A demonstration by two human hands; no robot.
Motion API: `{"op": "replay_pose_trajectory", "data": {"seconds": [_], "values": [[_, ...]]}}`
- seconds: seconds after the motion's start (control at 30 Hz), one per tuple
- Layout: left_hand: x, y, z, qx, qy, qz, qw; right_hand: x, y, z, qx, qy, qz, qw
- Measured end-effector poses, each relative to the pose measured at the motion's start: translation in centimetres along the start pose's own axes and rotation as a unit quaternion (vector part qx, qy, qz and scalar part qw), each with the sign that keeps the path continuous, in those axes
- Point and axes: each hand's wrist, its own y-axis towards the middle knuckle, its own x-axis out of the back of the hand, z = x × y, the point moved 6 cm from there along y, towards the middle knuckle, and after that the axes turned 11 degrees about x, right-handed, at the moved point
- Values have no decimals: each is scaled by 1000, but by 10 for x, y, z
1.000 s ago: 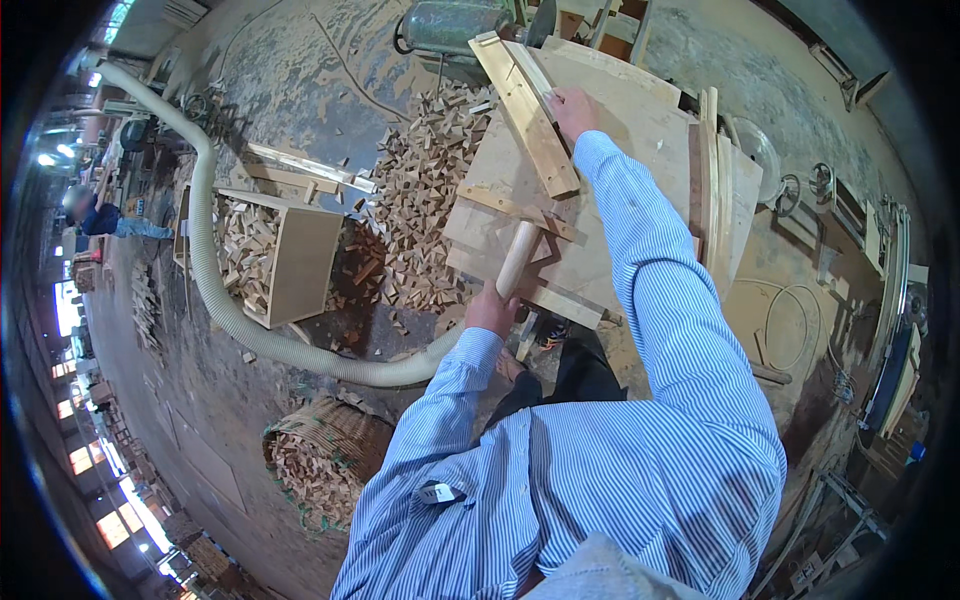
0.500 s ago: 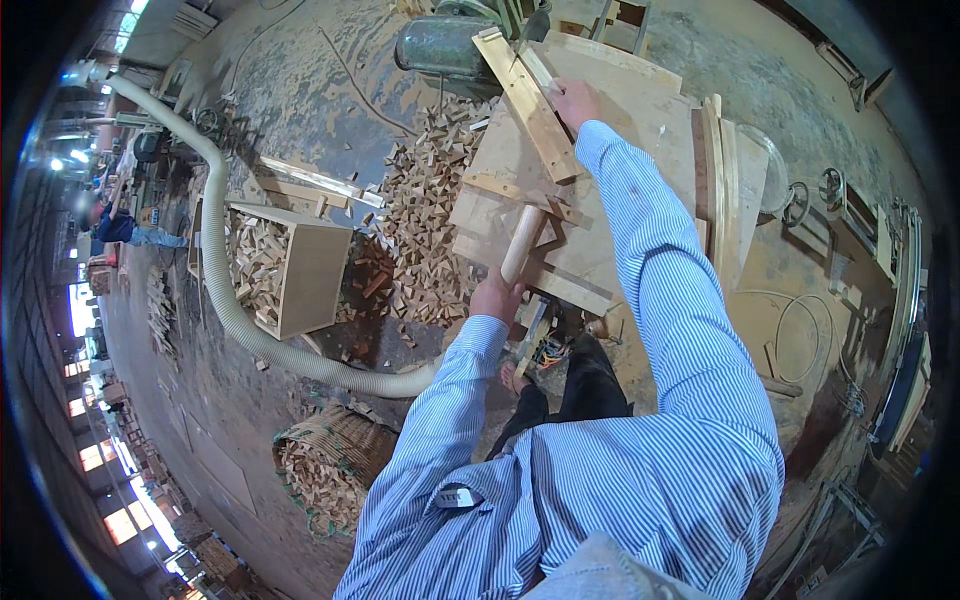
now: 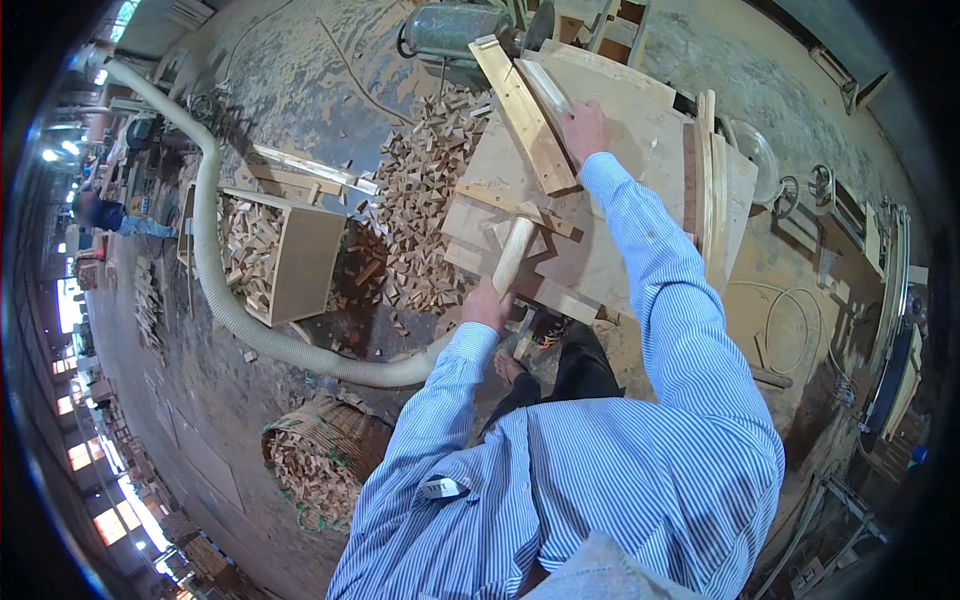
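My left hand (image 3: 487, 304) is wrapped round the near end of a short, thick length of pale wood (image 3: 514, 252), which slants away over the near left part of a board-topped work table (image 3: 650, 130). Farther out on the same table, my right hand (image 3: 584, 130) has its fingers closed on the near end of a narrow pale wood strip (image 3: 545, 86). The strip lies close along the right side of a long yellowish plank (image 3: 522, 112). A flat bar (image 3: 500, 200) crosses the table beyond the left hand. Fingertips of both hands are partly hidden.
A green motor (image 3: 455, 32) stands past the table's far left. Offcuts (image 3: 425, 180) cover the floor at left, beside an offcut-filled wooden box (image 3: 308, 262). A pale hose (image 3: 208, 200) curves round it. Nearer sits a wicker basket (image 3: 345, 430). A person (image 3: 130, 222) is far left.
My right hand has come back slightly towards me along the plank, and more of the strip shows. The left hand keeps its hold. The whole view has shifted a little.
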Motion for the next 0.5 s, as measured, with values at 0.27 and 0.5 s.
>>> {"op": "replay_pose_trajectory", "data": {"seconds": [0.27, 0.5], "values": [[-4, -23, 32, -21, -15, -4, 1000, -44, -3, 20, -22, 55, 46, 997], [-7, -27, 41, 20, -16, 32, 999, -62, 12, 21, -46, 69, 96, 992]]}}
